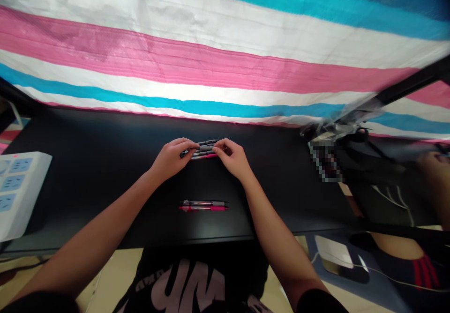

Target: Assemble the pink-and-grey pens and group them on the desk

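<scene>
Several pens lie side by side at the middle of the black desk, mostly dark, with a pink one on the near side. My left hand pinches the left end of a dark pen in this group. At its right end, the fingertips of my right hand close on the same pen. Whether that pen is lifted off the others, I cannot tell. Nearer to me, a dark pen and a pink pen rest parallel on the desk, apart from both hands.
A white power strip sits at the desk's left end. To the right are a pixelated object and some clear plastic wrap. A striped sheet hangs behind the desk. Another person's hand shows at the far right.
</scene>
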### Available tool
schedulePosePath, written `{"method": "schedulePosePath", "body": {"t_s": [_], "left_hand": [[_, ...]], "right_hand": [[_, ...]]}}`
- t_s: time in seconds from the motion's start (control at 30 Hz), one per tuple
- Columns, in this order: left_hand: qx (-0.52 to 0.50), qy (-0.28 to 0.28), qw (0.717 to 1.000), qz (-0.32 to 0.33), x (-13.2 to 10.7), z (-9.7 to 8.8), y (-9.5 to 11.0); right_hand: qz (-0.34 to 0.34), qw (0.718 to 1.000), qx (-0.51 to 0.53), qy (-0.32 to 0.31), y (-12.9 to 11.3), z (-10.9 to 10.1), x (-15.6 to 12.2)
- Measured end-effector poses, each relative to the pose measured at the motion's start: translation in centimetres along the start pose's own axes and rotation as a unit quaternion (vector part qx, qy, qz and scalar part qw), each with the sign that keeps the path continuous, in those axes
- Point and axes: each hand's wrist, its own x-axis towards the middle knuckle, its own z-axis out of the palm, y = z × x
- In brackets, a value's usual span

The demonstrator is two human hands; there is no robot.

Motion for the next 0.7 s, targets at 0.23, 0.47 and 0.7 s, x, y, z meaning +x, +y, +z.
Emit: {"method": "schedulePosePath", "body": {"t_s": [0.23, 0.47, 0.7], "left_hand": [[-0.018, 0.011, 1.0, -0.011, 0.1, 0.0, 0.4], [-0.234, 0.132, 0.935, -0.23, 0.7, -0.4, 0.3], [-0.581, 0.147, 0.709, -0.373, 1.7, -0.8, 0.6]], "right_hand": [[-0.004, 0.999, -0.027, -0.024, 0.0, -0.1, -0.1], [0.009, 0.998, 0.041, 0.043, 0.3, -0.1, 0.2], [0.022, 0.999, 0.043, 0.001, 0.3, 0.8, -0.1]]}}
